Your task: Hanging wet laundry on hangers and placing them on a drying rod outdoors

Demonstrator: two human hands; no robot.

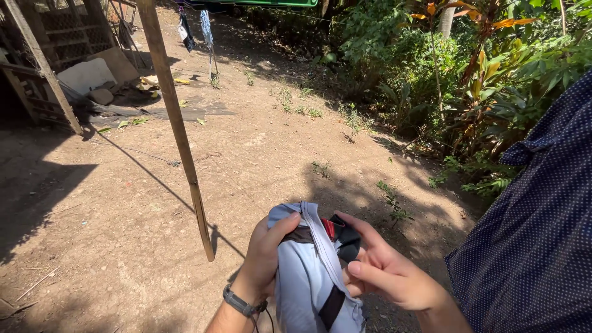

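Both my hands hold a bunched light blue garment [306, 280] with dark brown bands, a pale seam and a bit of red and black cloth at its top. My left hand [266, 254], with a grey band on the wrist, wraps around the garment's left side, thumb on top. My right hand [382, 268] grips its right side, fingers pinching the black part and the seam. The bundle is low in the middle of the view, over bare dirt.
A leaning wooden pole [176, 123] stands in the dirt just left of my hands. A dark blue dotted cloth [542, 234] hangs at the right edge. Bushes [481, 80] fill the upper right. A wooden shed [43, 68] and hanging clothes [196, 28] are far back.
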